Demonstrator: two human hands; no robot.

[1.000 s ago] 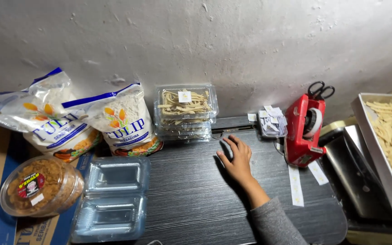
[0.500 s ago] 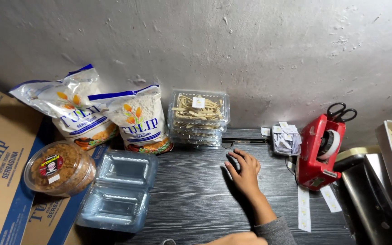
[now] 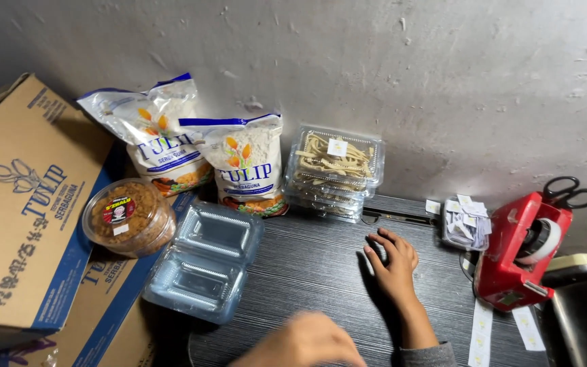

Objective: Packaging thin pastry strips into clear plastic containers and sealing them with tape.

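My right hand [image 3: 392, 261] lies palm down on the dark wooden table [image 3: 307, 278], fingers slightly apart, holding nothing. A grey sleeve covers its wrist. It is nearest a stack of clear clamshell boxes [image 3: 334, 170] filled with pale pastry sticks, just beyond the fingertips. My left hand [image 3: 304, 340] shows at the bottom edge as a blur, and its grip is unclear. An empty open clamshell box [image 3: 205, 261] lies to its upper left.
Two white-and-blue flour bags [image 3: 157, 146] [image 3: 249, 166] lean on the wall. A round tub of brown snacks [image 3: 128, 217] sits on a cardboard box [image 3: 22, 204]. At right are a red tape dispenser [image 3: 521, 248], scissors [image 3: 568, 191], paper labels [image 3: 467, 221] and a black appliance [image 3: 582, 319].
The view has swung left, bringing the cardboard box in and the tray of sticks out. My left hand has risen into view at the bottom. My right hand stays on the table.
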